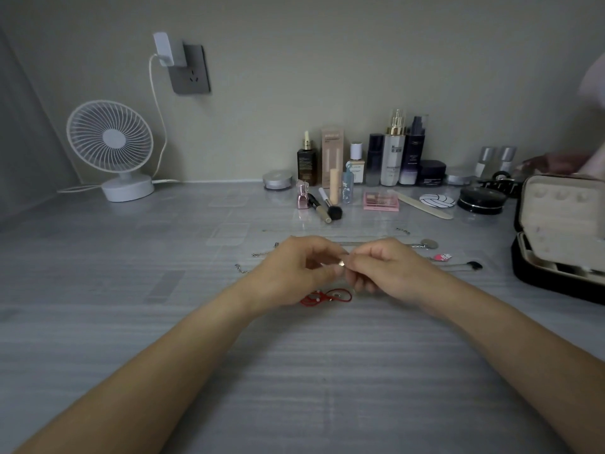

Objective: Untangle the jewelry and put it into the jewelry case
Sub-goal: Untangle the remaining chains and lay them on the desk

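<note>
Jewelry case (pixel 556 224) stands open, partly cut off; contents unclear. Left of it, my left hand (pixel 294 270) and right hand (pixel 386 273) both pinch one small metal piece (pixel 341 263), fingers curled.

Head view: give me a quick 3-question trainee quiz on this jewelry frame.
1. True or false: the jewelry case is closed.
2. The red cord bracelet is: A) inside the case; B) on the table, just under the hands; C) draped over the case lid.
3. What do the left hand and right hand pinch between them?
Key: 1 false, its lid stands open. 2 B. 3 a small metal piece.
</note>
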